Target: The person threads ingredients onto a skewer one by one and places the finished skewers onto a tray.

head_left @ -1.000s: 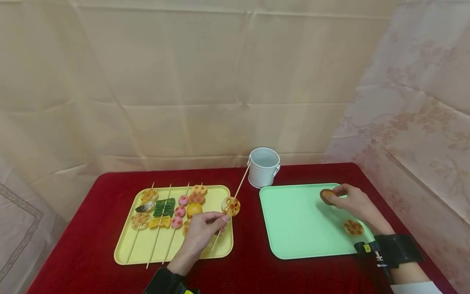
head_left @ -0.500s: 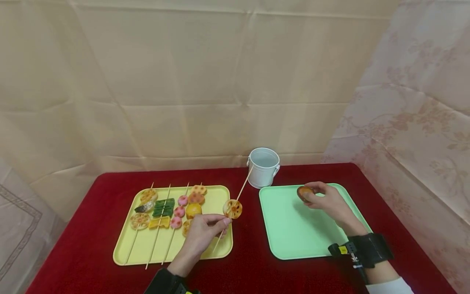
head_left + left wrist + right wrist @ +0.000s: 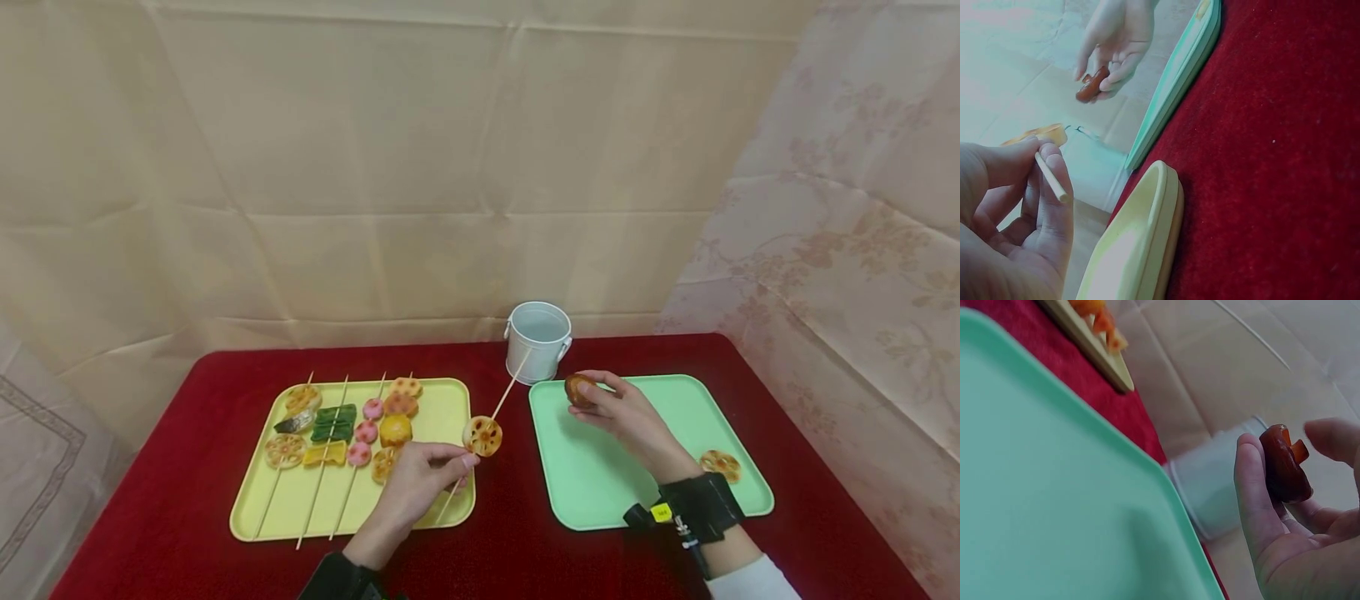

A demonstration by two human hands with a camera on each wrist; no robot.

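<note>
Between thumb and fingers, my left hand (image 3: 423, 487) pinches a wooden skewer (image 3: 513, 387) over the right side of the yellow tray. A browned lotus root slice (image 3: 482, 436) is threaded on it, just above the fingertips; the skewer's bare upper end points toward the bucket. In the left wrist view the skewer's blunt lower end (image 3: 1054, 181) sticks out past the fingers. My right hand (image 3: 626, 417) holds a brown mushroom (image 3: 580, 390) above the green tray's far left corner. The right wrist view shows the mushroom's cap (image 3: 1284, 469) against the fingers, its short stem (image 3: 1298, 452) facing the thumb.
The yellow tray (image 3: 247, 508) bears several filled skewers, with lotus slices, green pieces (image 3: 334, 423) and pink balls (image 3: 366, 431). Another lotus slice (image 3: 721, 466) lies on the green tray (image 3: 592, 492). A white bucket (image 3: 536, 342) stands behind, between the trays, on the red cloth (image 3: 510, 542).
My right hand has carried the mushroom left across the green tray, toward the skewer. My left hand has shifted slightly right and nearer, with the skewer leaning more to the right.
</note>
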